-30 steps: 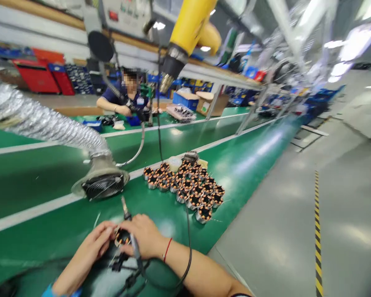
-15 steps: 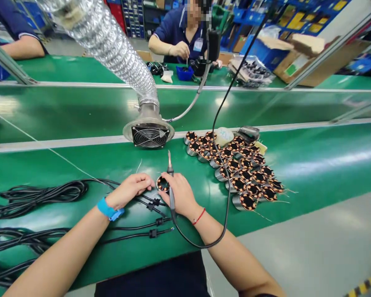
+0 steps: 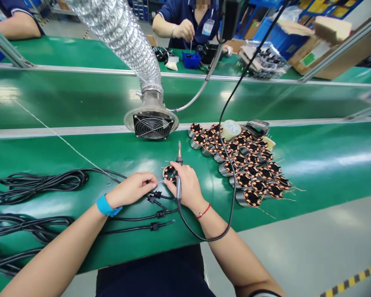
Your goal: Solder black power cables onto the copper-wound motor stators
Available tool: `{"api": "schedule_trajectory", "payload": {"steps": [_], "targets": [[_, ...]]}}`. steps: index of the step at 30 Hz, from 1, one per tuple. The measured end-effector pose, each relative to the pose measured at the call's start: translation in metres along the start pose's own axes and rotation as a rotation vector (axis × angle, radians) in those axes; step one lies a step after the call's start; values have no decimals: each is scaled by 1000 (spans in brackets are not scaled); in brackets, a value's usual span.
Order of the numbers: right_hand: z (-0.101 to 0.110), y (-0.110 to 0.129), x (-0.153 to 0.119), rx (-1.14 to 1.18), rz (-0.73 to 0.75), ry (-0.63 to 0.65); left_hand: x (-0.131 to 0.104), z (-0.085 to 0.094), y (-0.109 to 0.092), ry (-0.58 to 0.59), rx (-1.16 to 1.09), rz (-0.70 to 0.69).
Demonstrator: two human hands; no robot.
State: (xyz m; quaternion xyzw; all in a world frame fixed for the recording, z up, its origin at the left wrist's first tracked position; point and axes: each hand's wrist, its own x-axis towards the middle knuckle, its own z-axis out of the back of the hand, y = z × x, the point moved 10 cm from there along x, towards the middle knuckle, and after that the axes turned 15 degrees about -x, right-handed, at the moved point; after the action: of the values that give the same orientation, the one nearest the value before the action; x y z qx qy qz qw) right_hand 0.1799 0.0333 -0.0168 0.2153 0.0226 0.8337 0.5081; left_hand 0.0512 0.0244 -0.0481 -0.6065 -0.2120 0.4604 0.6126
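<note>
My right hand (image 3: 187,183) holds a copper-wound ring coil (image 3: 170,173) between thumb and fingers. The same hand also keeps a soldering iron (image 3: 179,181) against it, tip pointing away from me. Just left of the coil, my left hand (image 3: 140,187) is closed in a pinch on a thin wire (image 3: 160,181) that runs toward the ring. Below the hands lie black cables (image 3: 136,228) with small black clips and stripped ends. Many similar coils (image 3: 241,180) stand grouped on the green bench to the right.
A fume duct with a fan (image 3: 153,126) hangs over the bench ahead. Coiled black cables (image 3: 49,183) lie at left. The iron's cord (image 3: 231,206) loops past my right forearm. A person (image 3: 185,31) works across the bench beside a blue bin (image 3: 191,60).
The view has shifted, so the bench appears higher. The coil is turned and lies more open to view, and a thin wire now shows between my left fingers and it.
</note>
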Motion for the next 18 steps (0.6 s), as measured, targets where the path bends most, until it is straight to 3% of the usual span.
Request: {"api": "schedule_trajectory", "payload": {"steps": [4, 8, 11, 15, 18], "targets": [[0, 4, 1, 21, 8, 0, 5, 1, 5, -37, -336, 55], [-1, 18, 3, 110, 166, 40, 6, -7, 9, -17, -488, 117], [5, 14, 5, 177, 206, 41, 2, -9, -3, 17, -211, 32], [20, -10, 6, 264, 105, -67, -8, -20, -20, 25, 503, -148], [29, -19, 4, 326, 70, -157, -11, -34, -15, 104, 710, -131]]}}
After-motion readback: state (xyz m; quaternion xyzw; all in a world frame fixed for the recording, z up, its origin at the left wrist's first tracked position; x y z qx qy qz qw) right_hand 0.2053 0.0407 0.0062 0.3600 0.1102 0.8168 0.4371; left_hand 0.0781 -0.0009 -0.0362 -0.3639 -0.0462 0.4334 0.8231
